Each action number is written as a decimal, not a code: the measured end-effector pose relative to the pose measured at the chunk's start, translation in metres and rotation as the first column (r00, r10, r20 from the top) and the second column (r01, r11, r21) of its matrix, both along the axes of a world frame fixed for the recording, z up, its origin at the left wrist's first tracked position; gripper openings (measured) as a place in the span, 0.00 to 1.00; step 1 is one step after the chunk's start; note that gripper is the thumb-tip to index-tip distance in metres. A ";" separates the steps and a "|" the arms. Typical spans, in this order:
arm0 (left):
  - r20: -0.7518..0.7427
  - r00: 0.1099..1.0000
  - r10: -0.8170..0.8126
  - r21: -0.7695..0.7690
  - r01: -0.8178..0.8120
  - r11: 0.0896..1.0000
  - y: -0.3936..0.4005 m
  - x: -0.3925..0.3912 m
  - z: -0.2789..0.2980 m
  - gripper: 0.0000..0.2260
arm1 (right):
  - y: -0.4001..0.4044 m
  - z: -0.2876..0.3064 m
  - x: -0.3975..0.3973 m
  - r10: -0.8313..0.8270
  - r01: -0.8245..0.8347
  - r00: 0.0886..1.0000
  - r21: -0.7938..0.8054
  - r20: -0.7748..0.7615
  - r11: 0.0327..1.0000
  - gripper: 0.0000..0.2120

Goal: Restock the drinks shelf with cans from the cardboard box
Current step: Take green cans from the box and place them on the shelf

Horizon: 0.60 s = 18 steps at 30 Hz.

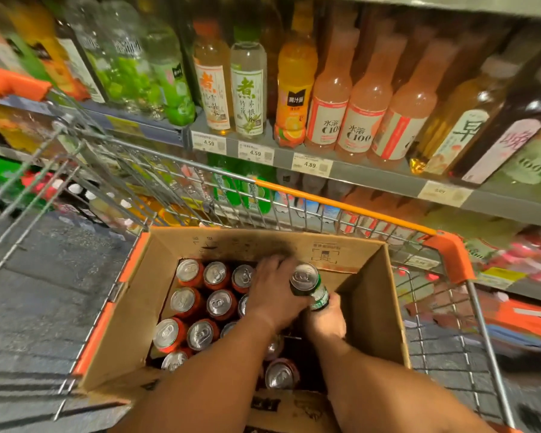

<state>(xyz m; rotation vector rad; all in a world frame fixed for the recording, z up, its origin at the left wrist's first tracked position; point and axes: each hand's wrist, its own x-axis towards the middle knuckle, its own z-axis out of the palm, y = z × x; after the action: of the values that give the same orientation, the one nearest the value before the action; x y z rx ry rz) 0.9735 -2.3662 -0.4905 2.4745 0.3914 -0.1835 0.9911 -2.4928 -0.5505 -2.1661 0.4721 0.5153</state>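
your right hand (327,320) holds a green-labelled can (310,285) by its lower body, fingers curled round it, the can tilted with its silver top toward you, lifted above the open right side of the cardboard box (119,332). your left hand (272,289) reaches down into the box over the red cans (197,310), palm down; its fingers are hidden on the far side, so whether that grip is closed on anything cannot be told. the red cans stand upright in rows filling the left part of the box, silver tops up, a few more showing near your forearms. the box sits inside a wire shopping cart (469,326) with orange trim along its rim and corners. just beyond the cart runs the drinks shelf (372,179), a grey edge carrying price tags (255,153) reading 4.59, 4.59 and 4.89. on it stand tea bottles (247,92), an orange juice bottle (294,98) and pink c100 bottles (356,110). lower shelves behind the cart wires are blurred.
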 end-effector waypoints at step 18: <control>0.243 0.959 0.147 -0.079 -0.131 0.988 -0.039 -0.076 0.290 0.29 | -0.090 0.329 -0.078 -0.151 0.045 0.868 0.228 0.473 0.973 0.20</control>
<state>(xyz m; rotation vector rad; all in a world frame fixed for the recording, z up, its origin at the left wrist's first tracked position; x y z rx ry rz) 0.8972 -2.4054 -0.2004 2.3605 0.4421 0.1696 0.9134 -2.5824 -0.2216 -1.9587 0.2312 -0.0511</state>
